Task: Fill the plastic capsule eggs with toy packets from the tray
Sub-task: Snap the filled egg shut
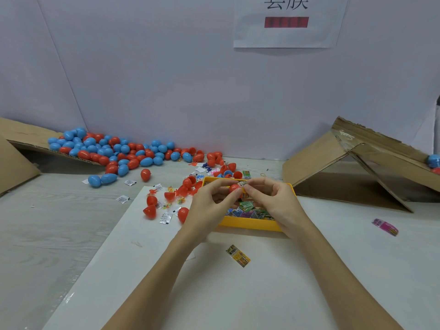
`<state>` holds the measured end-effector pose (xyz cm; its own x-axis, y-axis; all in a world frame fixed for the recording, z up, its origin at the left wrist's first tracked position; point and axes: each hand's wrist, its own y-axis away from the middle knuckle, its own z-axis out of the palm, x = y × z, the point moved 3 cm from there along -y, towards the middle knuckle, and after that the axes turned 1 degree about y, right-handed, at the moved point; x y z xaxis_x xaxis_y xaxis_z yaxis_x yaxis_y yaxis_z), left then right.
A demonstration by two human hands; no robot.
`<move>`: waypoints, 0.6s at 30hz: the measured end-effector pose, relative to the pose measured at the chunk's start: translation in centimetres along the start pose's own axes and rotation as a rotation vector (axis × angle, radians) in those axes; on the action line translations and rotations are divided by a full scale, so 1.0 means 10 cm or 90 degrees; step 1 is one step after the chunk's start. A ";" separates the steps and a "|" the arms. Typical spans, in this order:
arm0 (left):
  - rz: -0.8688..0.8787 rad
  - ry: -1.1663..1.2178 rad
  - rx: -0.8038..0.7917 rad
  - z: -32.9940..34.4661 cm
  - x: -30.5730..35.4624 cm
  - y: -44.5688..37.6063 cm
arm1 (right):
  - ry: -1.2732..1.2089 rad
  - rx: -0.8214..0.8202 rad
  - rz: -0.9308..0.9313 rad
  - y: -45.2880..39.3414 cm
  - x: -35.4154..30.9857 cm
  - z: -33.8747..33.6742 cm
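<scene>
So closest to the lens I've got both forearms coming up from the bottom of the frame, and between them a stray yellow packet (238,255) lying flat on the white sheet (147,270), a bit below the middle. Just above that, my left hand (209,201) has its fingers curled round a red egg half (235,188), and my right hand (269,198) is pinching a small toy packet (242,184) right at the egg's opening, both held over the yellow tray (250,223) at center frame. The tray has a heap of green and blue packets in it. What worries me: the packet looks wider than the mouth of the shell, so if I shove it in unfolded it'll probably bunch up and keep the egg from snapping shut, or a corner gets caught in the seam. I also can't tell where the matching half is, my fingers hide it if it's there. Loose red halves (150,211) sit left of the tray near the sheet edge, and an elbow swing could roll them off. The big egg pile (114,151) at middle left rests on a sloped cardboard flap (21,136), so a bump there likely sends more rolling. The pink packet (385,226) off at the right is well out of the way.
</scene>
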<state>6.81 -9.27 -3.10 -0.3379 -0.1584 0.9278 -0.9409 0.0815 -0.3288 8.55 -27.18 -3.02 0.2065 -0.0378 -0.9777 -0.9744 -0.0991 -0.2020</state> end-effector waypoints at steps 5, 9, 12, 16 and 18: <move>0.005 -0.030 -0.013 -0.03 0.00 -0.01 | 0.041 0.003 -0.037 0.01 -0.04 0.01; 0.001 -0.038 0.001 -0.03 0.02 -0.01 | 0.072 0.018 -0.055 0.03 -0.08 0.02; -0.003 -0.036 0.005 -0.04 0.04 -0.01 | 0.070 0.021 -0.065 0.05 -0.10 0.05; 0.003 -0.034 0.002 -0.04 0.05 0.00 | 0.083 0.024 -0.068 0.06 -0.12 0.07; 0.008 -0.036 0.004 -0.04 0.05 0.00 | 0.097 0.031 -0.063 0.07 -0.13 0.08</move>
<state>6.68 -8.96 -2.59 -0.3496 -0.2135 0.9122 -0.9369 0.0774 -0.3410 7.52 -26.41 -1.97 0.3092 -0.1811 -0.9336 -0.9510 -0.0624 -0.3029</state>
